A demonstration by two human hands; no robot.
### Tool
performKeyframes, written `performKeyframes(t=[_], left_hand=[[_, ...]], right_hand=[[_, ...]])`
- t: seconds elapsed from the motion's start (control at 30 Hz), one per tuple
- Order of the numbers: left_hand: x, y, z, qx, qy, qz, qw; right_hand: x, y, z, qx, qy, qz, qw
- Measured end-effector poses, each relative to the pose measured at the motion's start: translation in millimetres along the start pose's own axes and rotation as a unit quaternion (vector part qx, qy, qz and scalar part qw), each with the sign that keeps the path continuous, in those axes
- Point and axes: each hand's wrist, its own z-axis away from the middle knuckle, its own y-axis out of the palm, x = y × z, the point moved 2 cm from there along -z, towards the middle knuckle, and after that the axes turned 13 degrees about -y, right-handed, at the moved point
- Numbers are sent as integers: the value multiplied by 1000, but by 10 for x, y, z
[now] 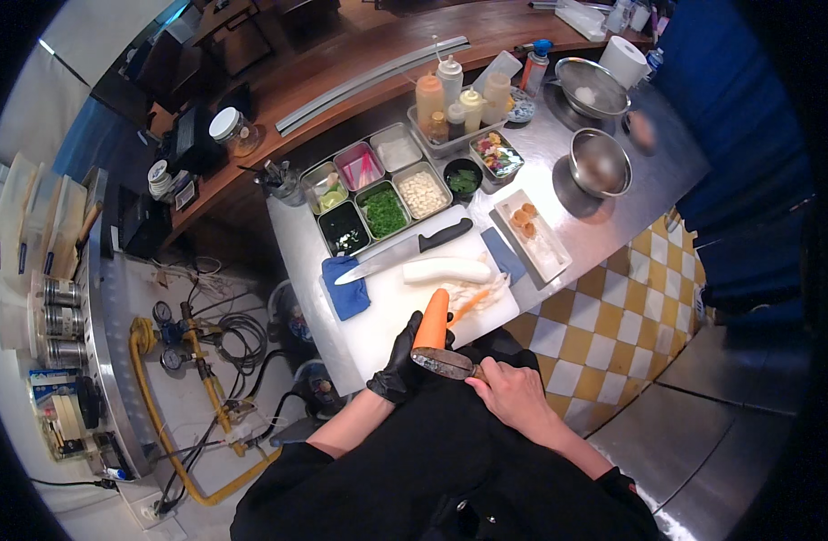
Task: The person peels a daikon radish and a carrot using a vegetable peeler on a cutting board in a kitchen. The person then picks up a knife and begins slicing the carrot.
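Observation:
My left hand (404,358), in a black glove, grips a thick carrot (433,321) over the near edge of the white cutting board (380,338). My right hand (515,392) is bare and closed around the wooden handle of a peeler-like tool (444,363). Its dark, worn metal head lies across the carrot's near end. Beyond the carrot, a peeled white root vegetable (446,270) rests on the board beside a heap of pale peelings (478,297) with orange strips among them. A chef's knife (394,257) with a black handle lies along the board's far side.
Steel pans of ingredients (383,209) stand behind the board, near a bin of squeeze bottles (454,138). A folded blue cloth (345,287) sits at the board's left. To the right are a narrow white tray (532,233), a steel bowl (600,162) and a sieve (592,88).

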Motion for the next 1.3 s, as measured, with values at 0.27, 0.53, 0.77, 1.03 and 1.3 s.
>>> performKeyframes(t=[0.27,0.53,0.77,1.03,1.3], left_hand=[[124,-165,26,29,-25,-11,999],[329,-264,-117,-78,42,-66,994],[366,-317,-72,-51,-32,-105,993],[41,-289,56,-58,-50,-148,986],[72,-540,-11,-38,-45,-95,994]], right_hand=[[98,3,30,55,81,-38,994],[-6,92,-5,52,130,-53,989],[-406,296,-191,19,173,-52,983],[-1153,817,-478,-152,209,-237,936],[-1060,943,-802,-151,237,-514,811]])
